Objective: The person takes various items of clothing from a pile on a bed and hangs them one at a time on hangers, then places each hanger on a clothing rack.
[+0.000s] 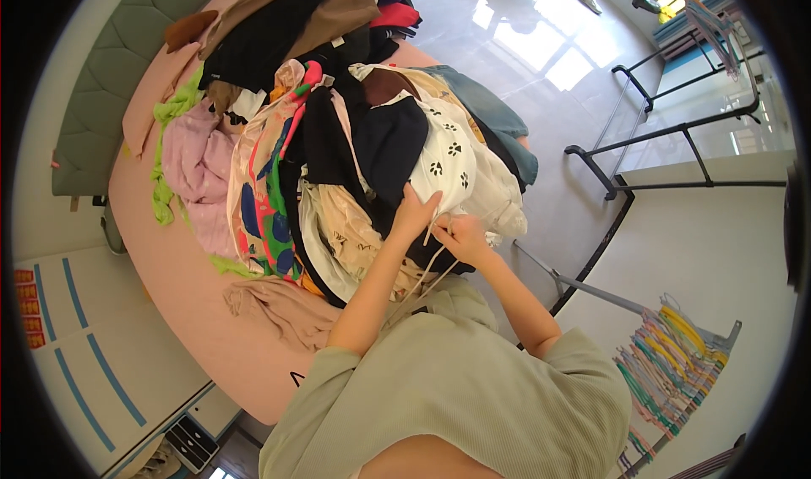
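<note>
A pale cord [432,260] runs up from the waist of my light green clothing to my hands, with a loop at its upper end. My right hand [466,239] pinches that loop. Beside it, my left hand [418,213] has its thumb and a finger spread against white fabric with black paw prints [451,146]; whether it also grips the cord is hidden. Dark navy cloth [389,140] lies just beyond my left hand. Cream printed cloth [345,219] is bunched to the left of my forearm.
A large clothes heap covers much of the pink bed [184,276], including a lilac garment [199,168] and blue denim [485,102]. A padded headboard [120,67] stands left. Metal racks [687,127] stand right, one with several hangers [671,358].
</note>
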`<action>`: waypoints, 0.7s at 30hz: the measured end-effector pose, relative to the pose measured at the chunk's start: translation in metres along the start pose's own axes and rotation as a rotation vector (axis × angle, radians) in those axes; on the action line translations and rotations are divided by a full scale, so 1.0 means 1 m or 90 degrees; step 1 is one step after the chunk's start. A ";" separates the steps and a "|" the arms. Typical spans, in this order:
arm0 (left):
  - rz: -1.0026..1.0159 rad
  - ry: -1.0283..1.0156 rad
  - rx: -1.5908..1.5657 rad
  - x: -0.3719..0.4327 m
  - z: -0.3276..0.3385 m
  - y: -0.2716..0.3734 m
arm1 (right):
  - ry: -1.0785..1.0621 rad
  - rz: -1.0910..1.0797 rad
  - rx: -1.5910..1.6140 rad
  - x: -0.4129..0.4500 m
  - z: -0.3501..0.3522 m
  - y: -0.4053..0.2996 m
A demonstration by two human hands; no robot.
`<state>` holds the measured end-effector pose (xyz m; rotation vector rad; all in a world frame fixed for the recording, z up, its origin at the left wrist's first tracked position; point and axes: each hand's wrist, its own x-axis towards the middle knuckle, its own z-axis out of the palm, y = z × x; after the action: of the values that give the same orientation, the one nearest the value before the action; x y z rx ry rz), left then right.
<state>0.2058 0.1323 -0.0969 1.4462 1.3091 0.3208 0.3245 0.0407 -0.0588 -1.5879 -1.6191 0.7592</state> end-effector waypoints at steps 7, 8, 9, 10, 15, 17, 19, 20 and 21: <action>0.011 0.142 -0.246 -0.020 -0.030 -0.036 | -0.013 -0.093 0.042 -0.040 0.022 -0.053; -0.025 0.168 -0.310 -0.021 -0.030 -0.047 | -0.018 -0.116 0.053 -0.045 0.028 -0.059; -0.081 0.132 -0.348 -0.033 -0.038 -0.035 | -0.012 -0.114 0.050 -0.050 0.032 -0.065; -0.081 0.134 -0.401 -0.039 -0.040 -0.036 | -0.027 -0.102 0.034 -0.055 0.034 -0.072; -0.071 0.104 -0.600 -0.072 -0.052 -0.019 | 0.002 -0.085 0.017 -0.083 0.045 -0.091; -0.010 0.049 -0.627 -0.090 -0.060 0.005 | 0.050 -0.081 0.033 -0.095 0.042 -0.097; 0.064 0.034 -0.637 -0.118 -0.067 0.045 | 0.197 0.042 0.097 -0.109 0.036 -0.095; 0.120 -0.012 -0.648 -0.128 -0.072 0.057 | 0.276 0.041 0.092 -0.116 0.033 -0.089; 0.143 -0.037 -0.629 -0.138 -0.075 0.074 | 0.360 0.044 0.084 -0.123 0.031 -0.077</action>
<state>0.1384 0.0732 0.0518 0.7309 0.7331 0.9150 0.2517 -0.0837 -0.0239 -1.5845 -1.0884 0.3873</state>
